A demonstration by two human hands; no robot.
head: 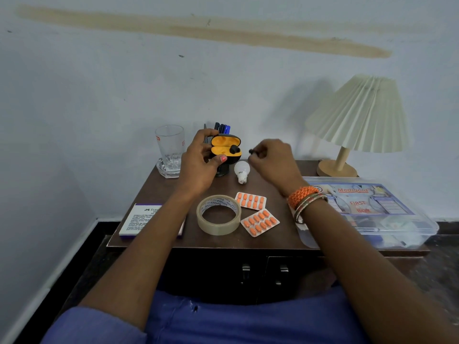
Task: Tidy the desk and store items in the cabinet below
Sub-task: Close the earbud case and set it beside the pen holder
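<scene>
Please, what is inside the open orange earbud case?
One black earbud sits in the right slot of the earbud case held by the left hand. The left slot looks empty. The right hand pinches a small black piece.

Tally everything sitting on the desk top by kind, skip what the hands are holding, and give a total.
Pill strips: 2
Tape roll: 1
Light bulb: 1
Drinking glass: 1
Pen holder: 1
Table lamp: 1
First aid box: 1
White stationery box: 1
Total: 9
</scene>
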